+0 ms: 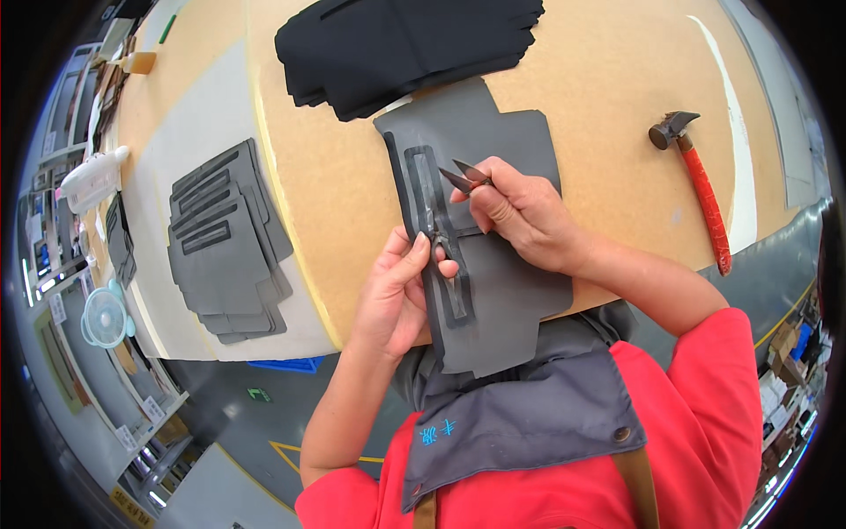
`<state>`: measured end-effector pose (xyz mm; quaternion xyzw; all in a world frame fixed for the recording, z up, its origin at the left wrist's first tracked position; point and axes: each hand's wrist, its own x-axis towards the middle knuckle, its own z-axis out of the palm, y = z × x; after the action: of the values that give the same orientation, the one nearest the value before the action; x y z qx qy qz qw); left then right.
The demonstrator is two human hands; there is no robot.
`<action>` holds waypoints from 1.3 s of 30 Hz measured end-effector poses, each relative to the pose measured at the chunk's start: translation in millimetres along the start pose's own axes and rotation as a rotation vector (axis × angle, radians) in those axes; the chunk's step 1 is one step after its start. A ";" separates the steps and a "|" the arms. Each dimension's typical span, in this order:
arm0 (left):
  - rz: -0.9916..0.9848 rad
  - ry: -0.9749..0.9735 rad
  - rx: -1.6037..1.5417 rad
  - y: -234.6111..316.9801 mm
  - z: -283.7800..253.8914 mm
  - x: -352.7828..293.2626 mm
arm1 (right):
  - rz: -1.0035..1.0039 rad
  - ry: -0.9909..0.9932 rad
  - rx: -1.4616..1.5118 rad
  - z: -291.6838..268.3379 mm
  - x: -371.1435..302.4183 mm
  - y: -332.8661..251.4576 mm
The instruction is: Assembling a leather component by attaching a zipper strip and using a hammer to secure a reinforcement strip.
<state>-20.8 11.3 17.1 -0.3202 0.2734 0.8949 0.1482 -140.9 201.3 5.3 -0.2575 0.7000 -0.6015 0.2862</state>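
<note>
In front of me lies a dark grey flat panel (515,282) with notched corners, its near end over the table edge. A long slot (432,198) with a black border runs along its left part. My left hand (392,295) grips the panel's left side, thumb on top and fingertips showing through the slot. My right hand (533,220) is closed around small thread snips (460,179). Their two pointed blades stand apart above the panel, beside the slot's upper part. Whether the blades touch the material cannot be made out.
A stack of black panels (414,48) lies beyond the work. To the left, grey panels with slots (220,256) are piled. A hammer (701,185) with a red handle rests at the right. A white bottle (92,181) and a small light-blue fan (106,316) stand far left.
</note>
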 end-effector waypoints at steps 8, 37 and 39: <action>0.081 0.088 0.338 3.3 15.5 -9.9 | -0.426 0.078 -0.716 -24.2 -20.5 -16.3; 0.150 0.159 0.490 -11.2 25.1 -15.8 | -0.179 0.172 -0.422 -20.9 -8.0 -29.5; 0.163 0.158 0.447 -14.8 26.1 -13.1 | 0.103 0.148 0.195 -5.5 3.5 -27.0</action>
<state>-17.3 37.3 36.7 -0.3252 0.5000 0.7935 0.1207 -146.8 198.7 32.3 -0.1468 0.6696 -0.6686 0.2881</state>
